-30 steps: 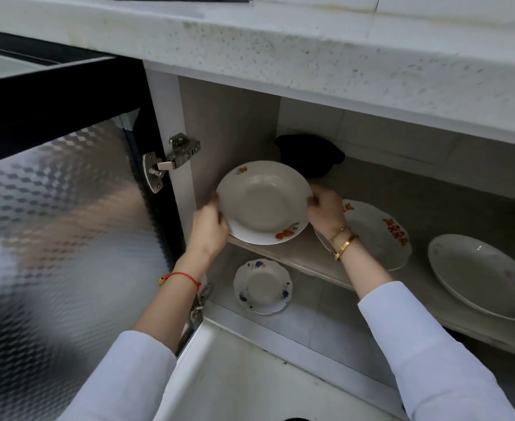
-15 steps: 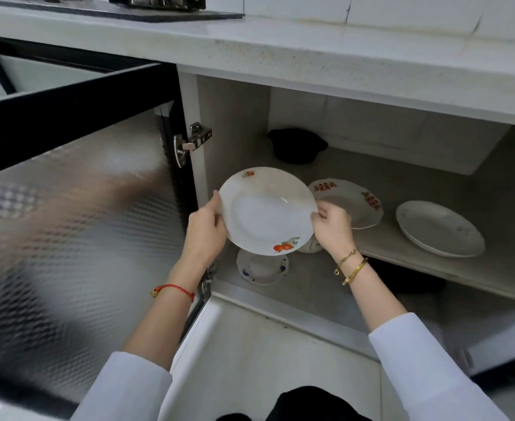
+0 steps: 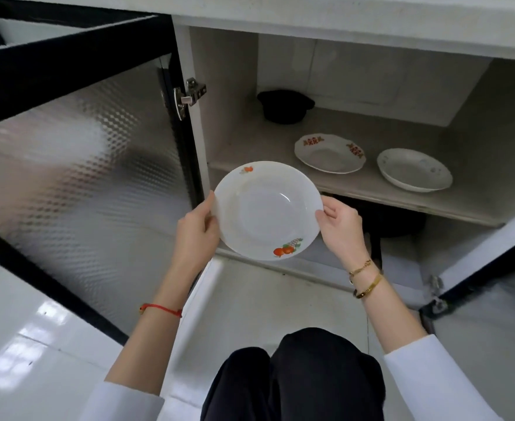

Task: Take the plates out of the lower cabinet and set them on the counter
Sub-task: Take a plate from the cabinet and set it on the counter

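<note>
Gripping fruit-print plate [image 3: 267, 209] with left hand [image 3: 196, 230], right hand [image 3: 340, 229]; clear of cabinet shelf [image 3: 371, 189]

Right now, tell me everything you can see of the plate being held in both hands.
The held plate is round, white and glossy, ceramic by its look, with a shallow well and wide rim. Orange fruit prints sit on its near and far rim. It faces up, tilted toward the camera, in front of the open cabinet, gripped at opposite edges by the left hand and right hand.
</note>
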`<action>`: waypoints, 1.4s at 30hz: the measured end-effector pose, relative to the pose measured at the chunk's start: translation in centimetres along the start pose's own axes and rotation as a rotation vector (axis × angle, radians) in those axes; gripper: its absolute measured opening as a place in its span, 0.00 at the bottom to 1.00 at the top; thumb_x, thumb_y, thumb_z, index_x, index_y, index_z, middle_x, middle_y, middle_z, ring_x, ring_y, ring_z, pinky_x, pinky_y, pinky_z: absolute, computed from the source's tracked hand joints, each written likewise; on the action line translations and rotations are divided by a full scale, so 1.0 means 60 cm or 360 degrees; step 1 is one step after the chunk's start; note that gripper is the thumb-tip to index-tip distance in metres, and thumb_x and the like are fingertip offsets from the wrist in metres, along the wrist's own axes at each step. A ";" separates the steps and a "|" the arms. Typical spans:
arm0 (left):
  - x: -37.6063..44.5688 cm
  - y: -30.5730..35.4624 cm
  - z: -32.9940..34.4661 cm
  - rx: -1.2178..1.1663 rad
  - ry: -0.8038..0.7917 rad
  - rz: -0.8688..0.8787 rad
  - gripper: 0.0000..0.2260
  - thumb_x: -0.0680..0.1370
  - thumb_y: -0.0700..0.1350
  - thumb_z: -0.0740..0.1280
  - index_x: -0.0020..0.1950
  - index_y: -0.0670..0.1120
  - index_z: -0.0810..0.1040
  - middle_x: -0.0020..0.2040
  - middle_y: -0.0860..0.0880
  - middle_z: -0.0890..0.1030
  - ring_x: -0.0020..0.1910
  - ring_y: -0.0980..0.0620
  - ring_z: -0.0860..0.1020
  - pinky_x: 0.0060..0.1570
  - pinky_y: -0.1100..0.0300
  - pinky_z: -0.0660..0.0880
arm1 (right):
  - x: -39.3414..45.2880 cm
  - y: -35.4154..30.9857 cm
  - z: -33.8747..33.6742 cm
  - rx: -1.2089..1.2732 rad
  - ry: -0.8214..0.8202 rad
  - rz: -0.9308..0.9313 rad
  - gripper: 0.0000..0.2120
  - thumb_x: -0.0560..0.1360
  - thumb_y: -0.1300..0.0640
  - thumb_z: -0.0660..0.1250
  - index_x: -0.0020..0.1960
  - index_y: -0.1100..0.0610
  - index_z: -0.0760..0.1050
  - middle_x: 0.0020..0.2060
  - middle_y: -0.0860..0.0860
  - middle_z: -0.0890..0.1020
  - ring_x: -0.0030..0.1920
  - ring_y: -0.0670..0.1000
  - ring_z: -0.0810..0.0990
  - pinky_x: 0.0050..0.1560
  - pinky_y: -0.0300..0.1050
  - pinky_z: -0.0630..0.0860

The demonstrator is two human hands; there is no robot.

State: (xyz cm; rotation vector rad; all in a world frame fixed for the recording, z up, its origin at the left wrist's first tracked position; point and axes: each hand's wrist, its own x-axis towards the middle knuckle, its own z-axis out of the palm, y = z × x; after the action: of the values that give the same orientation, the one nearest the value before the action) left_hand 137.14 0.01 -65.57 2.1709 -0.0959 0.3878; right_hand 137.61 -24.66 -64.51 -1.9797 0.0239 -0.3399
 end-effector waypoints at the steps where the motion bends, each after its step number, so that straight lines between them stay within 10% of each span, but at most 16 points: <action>1: -0.010 -0.002 -0.001 -0.0033 -0.0008 -0.0018 0.27 0.75 0.32 0.57 0.68 0.56 0.74 0.38 0.48 0.74 0.40 0.52 0.68 0.44 0.67 0.68 | -0.011 0.000 -0.003 0.0012 -0.0002 0.0012 0.15 0.74 0.64 0.61 0.53 0.52 0.81 0.41 0.36 0.82 0.44 0.35 0.80 0.45 0.23 0.73; 6: -0.048 -0.004 -0.011 -0.0154 -0.0020 0.0033 0.33 0.76 0.32 0.59 0.66 0.70 0.68 0.45 0.53 0.73 0.44 0.54 0.70 0.48 0.59 0.69 | -0.047 0.005 -0.008 0.0115 -0.0021 0.0079 0.17 0.74 0.67 0.61 0.58 0.54 0.80 0.48 0.41 0.83 0.50 0.34 0.80 0.53 0.29 0.76; 25: -0.033 -0.033 0.006 -0.0210 0.0052 -0.0293 0.24 0.79 0.35 0.60 0.73 0.52 0.68 0.47 0.54 0.71 0.47 0.58 0.70 0.49 0.71 0.69 | -0.008 0.030 0.018 0.0387 -0.0172 0.0060 0.19 0.75 0.69 0.60 0.58 0.50 0.78 0.51 0.39 0.83 0.54 0.38 0.81 0.52 0.29 0.75; 42: 0.016 0.294 -0.251 -0.0184 0.0065 -0.0614 0.26 0.77 0.33 0.62 0.72 0.52 0.70 0.41 0.69 0.77 0.43 0.66 0.75 0.49 0.78 0.70 | 0.013 -0.333 -0.105 0.0440 -0.0300 0.0356 0.19 0.77 0.70 0.58 0.64 0.57 0.75 0.56 0.42 0.82 0.58 0.41 0.79 0.57 0.34 0.76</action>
State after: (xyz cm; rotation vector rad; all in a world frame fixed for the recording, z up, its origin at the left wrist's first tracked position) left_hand 130.74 1.74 -43.35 2.0082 0.3122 0.1985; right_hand 134.05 -21.91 -44.02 -1.7070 0.0735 -0.0083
